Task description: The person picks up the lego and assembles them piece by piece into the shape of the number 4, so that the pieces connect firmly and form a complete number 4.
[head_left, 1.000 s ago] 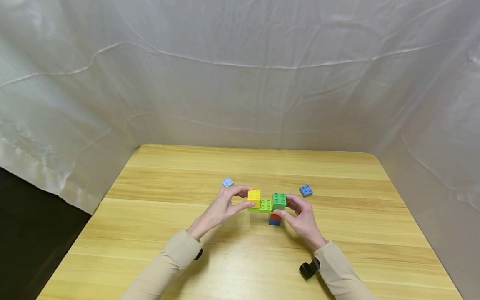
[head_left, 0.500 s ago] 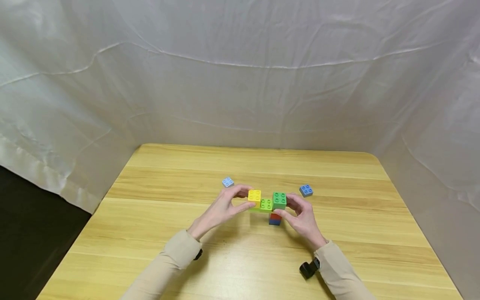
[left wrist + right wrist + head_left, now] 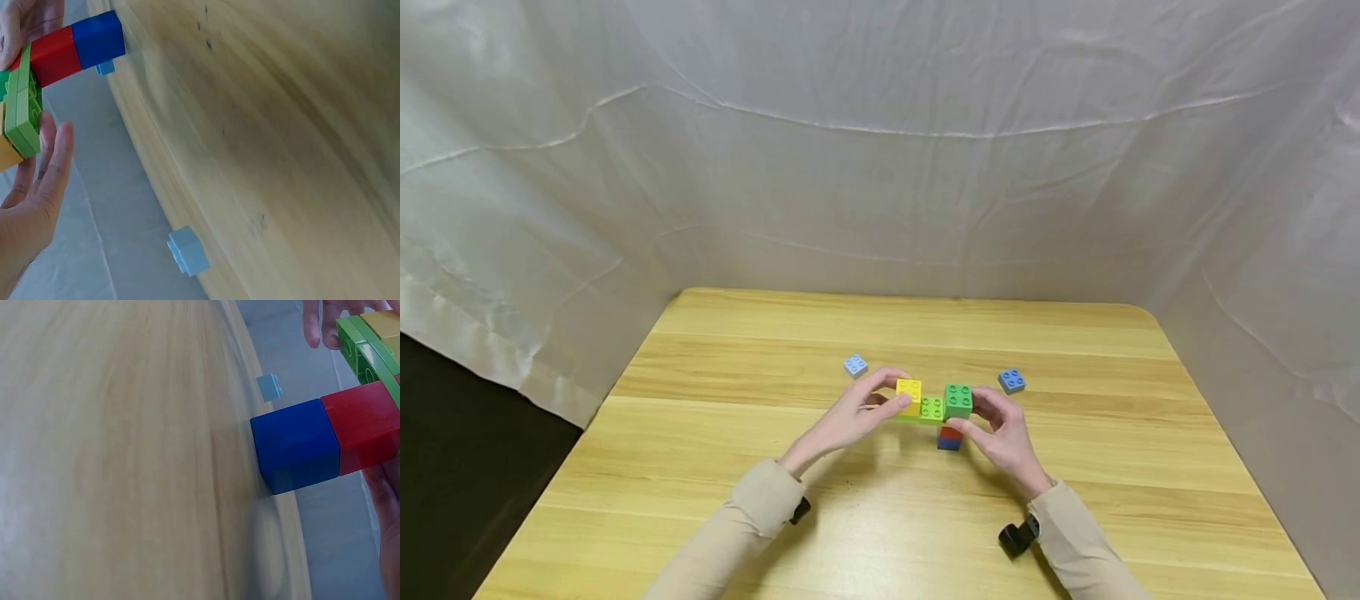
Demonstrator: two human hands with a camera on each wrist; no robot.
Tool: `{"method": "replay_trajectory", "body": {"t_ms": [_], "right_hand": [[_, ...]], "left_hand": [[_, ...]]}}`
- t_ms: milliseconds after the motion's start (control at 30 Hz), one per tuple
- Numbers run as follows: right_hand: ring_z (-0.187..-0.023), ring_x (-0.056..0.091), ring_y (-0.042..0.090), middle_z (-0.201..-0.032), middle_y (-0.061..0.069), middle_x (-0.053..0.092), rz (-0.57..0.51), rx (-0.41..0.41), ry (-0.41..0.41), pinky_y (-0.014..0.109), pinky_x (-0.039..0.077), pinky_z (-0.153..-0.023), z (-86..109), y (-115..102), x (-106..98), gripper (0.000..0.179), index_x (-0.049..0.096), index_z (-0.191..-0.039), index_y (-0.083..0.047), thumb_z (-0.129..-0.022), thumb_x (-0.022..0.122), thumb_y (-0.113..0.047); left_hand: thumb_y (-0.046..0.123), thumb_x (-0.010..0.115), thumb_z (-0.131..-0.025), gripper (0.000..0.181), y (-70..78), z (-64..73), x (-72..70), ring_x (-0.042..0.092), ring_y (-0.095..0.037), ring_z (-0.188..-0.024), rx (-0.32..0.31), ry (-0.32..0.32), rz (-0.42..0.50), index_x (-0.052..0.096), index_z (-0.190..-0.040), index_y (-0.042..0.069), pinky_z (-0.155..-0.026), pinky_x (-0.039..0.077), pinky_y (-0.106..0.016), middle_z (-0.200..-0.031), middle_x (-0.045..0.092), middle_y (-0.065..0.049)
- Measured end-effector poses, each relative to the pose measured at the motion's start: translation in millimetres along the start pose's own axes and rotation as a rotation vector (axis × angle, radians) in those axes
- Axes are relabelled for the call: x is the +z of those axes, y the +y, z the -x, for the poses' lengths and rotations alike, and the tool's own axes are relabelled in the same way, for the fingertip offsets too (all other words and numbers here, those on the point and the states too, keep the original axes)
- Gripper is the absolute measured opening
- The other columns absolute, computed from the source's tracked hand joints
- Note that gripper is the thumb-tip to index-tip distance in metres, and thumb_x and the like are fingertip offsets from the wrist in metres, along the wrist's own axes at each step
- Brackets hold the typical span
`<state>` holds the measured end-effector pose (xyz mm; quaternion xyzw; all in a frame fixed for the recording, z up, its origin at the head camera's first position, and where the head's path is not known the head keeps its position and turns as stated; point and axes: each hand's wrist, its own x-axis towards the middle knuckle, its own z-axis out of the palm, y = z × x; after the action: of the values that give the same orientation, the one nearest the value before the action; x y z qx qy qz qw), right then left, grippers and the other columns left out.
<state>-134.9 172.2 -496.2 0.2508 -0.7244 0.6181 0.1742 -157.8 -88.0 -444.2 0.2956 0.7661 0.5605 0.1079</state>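
My left hand [image 3: 842, 421] is at the yellow brick [image 3: 908, 395], with its thumb on the front upper edge and the index finger behind. In the left wrist view its other fingers reach beside the lime green bricks [image 3: 25, 115]. The yellow brick sits on the left end of this lime layer. On the right end stands a green brick [image 3: 958, 400], pinched between the thumb and fingers of my right hand [image 3: 1006, 433]. Under that end a red brick [image 3: 56, 56] rests on a dark blue brick [image 3: 99, 39], forming a single upright column. The lime layer's left end overhangs the table.
A light blue brick [image 3: 855, 365] lies behind my left hand. Another blue brick [image 3: 1011, 381] lies behind my right hand. Both are on the wooden table [image 3: 880, 533], which has a pale cloth [image 3: 880, 192] hung behind it.
My left thumb has slid up and right onto the yellow brick's upper front edge. The right hand and the bricks stay nearly still.
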Motion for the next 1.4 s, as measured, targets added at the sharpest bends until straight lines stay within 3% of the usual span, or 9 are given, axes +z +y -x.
{"method": "replay_trajectory", "body": {"t_ms": [100,200,667,767,867,1033,1233,1400], "right_hand": [[-0.097,0.068,-0.002,-0.109,-0.016,0.068,0.0,0.005,0.0,0.016,0.058,-0.088,-0.2,-0.9,-0.1,0.041,0.064,-0.113,0.011,-0.075,0.074,0.021],[-0.097,0.068,-0.002,-0.11,-0.017,0.068,0.003,0.013,-0.003,0.016,0.058,-0.088,-0.2,-2.3,-0.7,0.041,0.064,-0.113,0.012,-0.075,0.074,0.021],[-0.097,0.067,-0.003,-0.109,-0.018,0.067,0.026,0.039,-0.004,0.014,0.057,-0.089,0.2,-2.1,-1.8,0.04,0.064,-0.113,0.011,-0.076,0.075,0.019],[-0.097,0.067,-0.003,-0.109,-0.018,0.068,0.027,0.046,-0.004,0.014,0.057,-0.089,0.0,-1.9,-1.9,0.04,0.064,-0.114,0.011,-0.076,0.075,0.018],[-0.097,0.067,-0.003,-0.109,-0.019,0.068,0.028,0.053,-0.005,0.014,0.057,-0.089,0.4,-1.3,-2.1,0.04,0.064,-0.114,0.011,-0.076,0.075,0.018],[-0.097,0.067,-0.003,-0.109,-0.019,0.068,0.022,0.052,-0.009,0.015,0.057,-0.09,0.6,-0.3,-1.6,0.04,0.064,-0.114,0.011,-0.076,0.075,0.019],[-0.099,0.067,-0.003,-0.11,-0.018,0.068,0.016,0.042,-0.015,0.015,0.057,-0.09,-0.4,-0.5,-0.9,0.04,0.063,-0.114,0.011,-0.076,0.075,0.019],[-0.099,0.067,-0.003,-0.11,-0.018,0.068,0.016,0.039,-0.014,0.014,0.057,-0.089,-0.4,-0.3,-0.3,0.04,0.064,-0.114,0.011,-0.076,0.074,0.019]], "left_hand": [[0.023,0.06,-0.102,0.033,-1.5,-0.2,1.5,0.065,-0.031,-0.106,-0.002,0.019,0.017,0.057,-0.132,0.011,-0.086,0.059,-0.031,-0.126,0.065,-0.016],[0.021,0.062,-0.101,0.033,-1.8,-0.3,3.2,0.064,-0.033,-0.106,-0.005,0.035,0.035,0.059,-0.131,0.009,-0.085,0.058,-0.026,-0.124,0.065,-0.016],[0.02,0.064,-0.1,0.031,0.7,0.2,4.4,0.066,-0.023,-0.097,-0.009,0.048,0.033,0.061,-0.128,0.007,-0.083,0.057,-0.026,-0.122,0.066,-0.015],[0.02,0.063,-0.1,0.032,0.5,-0.2,4.5,0.066,-0.028,-0.099,0.001,0.043,0.037,0.06,-0.129,0.006,-0.083,0.058,-0.026,-0.122,0.065,-0.017],[0.02,0.06,-0.102,0.034,1.0,0.0,4.3,0.066,-0.04,-0.1,-0.002,0.013,0.055,0.057,-0.133,0.007,-0.084,0.062,-0.041,-0.125,0.063,-0.019],[0.025,0.054,-0.105,0.039,-0.4,1.2,4.5,0.065,-0.052,-0.099,-0.034,-0.052,0.089,0.048,-0.141,0.013,-0.085,0.058,-0.061,-0.126,0.058,-0.022],[0.02,0.056,-0.104,0.034,-4.5,1.4,6.9,0.067,-0.039,-0.097,0.004,-0.002,0.078,0.052,-0.137,0.014,-0.086,0.06,-0.052,-0.117,0.064,-0.02],[0.019,0.059,-0.103,0.033,-3.5,2.5,8.5,0.069,-0.028,-0.096,-0.009,0.027,0.111,0.055,-0.136,0.013,-0.088,0.06,-0.051,-0.117,0.065,-0.019]]}}
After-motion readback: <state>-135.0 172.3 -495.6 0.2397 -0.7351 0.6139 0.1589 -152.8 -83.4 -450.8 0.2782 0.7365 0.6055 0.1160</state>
